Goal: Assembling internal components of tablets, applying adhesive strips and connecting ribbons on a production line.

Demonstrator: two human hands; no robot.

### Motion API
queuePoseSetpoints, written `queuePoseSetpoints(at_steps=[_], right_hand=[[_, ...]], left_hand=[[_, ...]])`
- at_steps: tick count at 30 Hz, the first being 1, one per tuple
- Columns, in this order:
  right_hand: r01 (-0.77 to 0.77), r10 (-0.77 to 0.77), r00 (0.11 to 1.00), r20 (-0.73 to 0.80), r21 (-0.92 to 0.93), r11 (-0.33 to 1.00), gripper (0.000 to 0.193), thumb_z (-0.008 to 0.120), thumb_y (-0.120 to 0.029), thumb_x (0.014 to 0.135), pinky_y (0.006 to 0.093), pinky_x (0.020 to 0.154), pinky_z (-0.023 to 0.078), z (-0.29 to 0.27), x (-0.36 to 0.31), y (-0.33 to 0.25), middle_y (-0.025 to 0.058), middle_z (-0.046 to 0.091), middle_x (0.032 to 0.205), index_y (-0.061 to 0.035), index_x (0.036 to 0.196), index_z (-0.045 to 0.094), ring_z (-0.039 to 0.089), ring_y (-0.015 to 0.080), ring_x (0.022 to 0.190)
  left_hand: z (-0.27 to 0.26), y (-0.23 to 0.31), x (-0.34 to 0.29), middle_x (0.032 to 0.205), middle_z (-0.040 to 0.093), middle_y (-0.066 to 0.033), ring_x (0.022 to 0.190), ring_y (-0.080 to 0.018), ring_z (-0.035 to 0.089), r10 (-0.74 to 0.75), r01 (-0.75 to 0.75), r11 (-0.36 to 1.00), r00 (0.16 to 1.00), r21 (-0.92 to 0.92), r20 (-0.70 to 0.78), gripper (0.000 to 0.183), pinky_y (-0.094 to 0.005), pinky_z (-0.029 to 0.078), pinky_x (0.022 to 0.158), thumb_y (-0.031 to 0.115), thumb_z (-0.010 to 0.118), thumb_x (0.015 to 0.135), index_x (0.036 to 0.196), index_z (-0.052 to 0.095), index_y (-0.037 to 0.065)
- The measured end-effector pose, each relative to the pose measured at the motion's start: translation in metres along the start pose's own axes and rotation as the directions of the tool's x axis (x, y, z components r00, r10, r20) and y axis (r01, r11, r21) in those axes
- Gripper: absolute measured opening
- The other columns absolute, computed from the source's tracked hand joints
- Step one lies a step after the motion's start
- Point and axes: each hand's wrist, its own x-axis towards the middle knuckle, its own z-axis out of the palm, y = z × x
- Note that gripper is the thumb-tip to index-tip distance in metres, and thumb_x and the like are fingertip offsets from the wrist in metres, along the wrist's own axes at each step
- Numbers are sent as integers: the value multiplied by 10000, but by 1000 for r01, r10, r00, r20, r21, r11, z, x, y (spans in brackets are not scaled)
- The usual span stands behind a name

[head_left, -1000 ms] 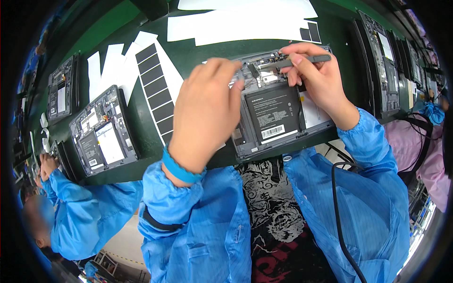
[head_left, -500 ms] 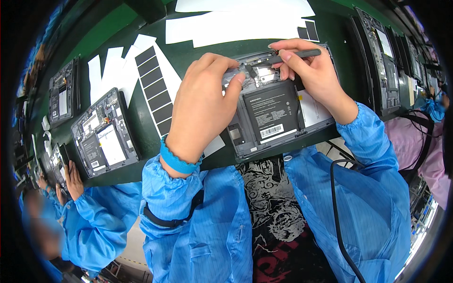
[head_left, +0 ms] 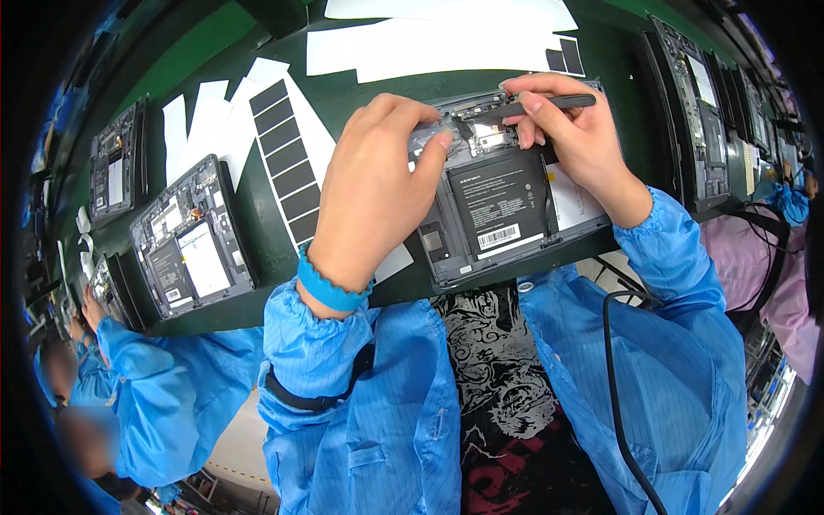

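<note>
A tablet-like device (head_left: 448, 273) with its inner parts bare lies before me, a black battery (head_left: 500, 202) in its middle. My right hand (head_left: 571, 129) holds dark tweezers (head_left: 562, 102) in a pinch above the upper part of the device. The tips point left, near a small black strip by a shiny metal patch (head_left: 491, 136). On the upper left corner rests my left hand (head_left: 378, 176), its thumb and forefinger apart over the parts there; its other fingers are mostly hidden. A blue band circles my left wrist.
Left of me stand more opened devices (head_left: 190, 245), and a co-worker's blue sleeve (head_left: 172, 378) reaches in below them. White sheets (head_left: 429, 51) and a strip of black rectangles (head_left: 286, 154) lie on the green table. Further devices (head_left: 699, 112) stand at the right.
The tweezers and my right hand have shifted slightly right, over the same area. My left hand stays at the corner. The co-worker's hand at the left has drawn away from the nearby device.
</note>
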Motion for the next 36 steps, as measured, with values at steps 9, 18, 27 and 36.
queuePoseSetpoints(at_steps=[9, 18, 27, 36], right_hand=[[12, -11, 1000, -24, 35, 999, 212, 523, -103, 965, 290, 821, 531, -3, 2, 6, 29, 599, 724, 35, 1086, 631, 577, 77, 673], [20, -19, 1000, 11, -61, 998, 202, 537, -113, 957, 290, 808, 526, -2, 3, 6, 19, 588, 706, 33, 1060, 631, 557, 78, 658], [-2, 2, 1000, 1, -53, 999, 268, 537, -112, 959, 240, 730, 506, 4, -2, 1, 38, 624, 745, 19, 1175, 629, 595, 87, 703], [73, -76, 997, 35, 58, 996, 230, 545, -114, 961, 235, 729, 504, -2, -3, 3, 29, 623, 763, 23, 1120, 638, 595, 84, 708]], left_hand=[[6, -9, 10, 934, 631, -138, 833, -277, 611, 20, -20, 1000, 1000, 2, 9, 172, -355, 489, 758, 70, 619, 855, 1008, 653, 0], [9, -10, 14, 913, 640, -130, 799, -254, 607, 16, -16, 1000, 1000, -5, 10, 179, -341, 491, 730, 84, 621, 854, 1010, 666, 9], [6, -12, 13, 920, 642, -131, 790, -254, 589, 0, 0, 1000, 1000, -12, 18, 199, -341, 485, 724, 119, 621, 859, 1016, 663, 3], [5, -9, 17, 904, 647, -128, 757, -236, 574, 6, -3, 999, 998, -53, 56, 198, -339, 474, 686, 143, 638, 854, 990, 672, 3]])
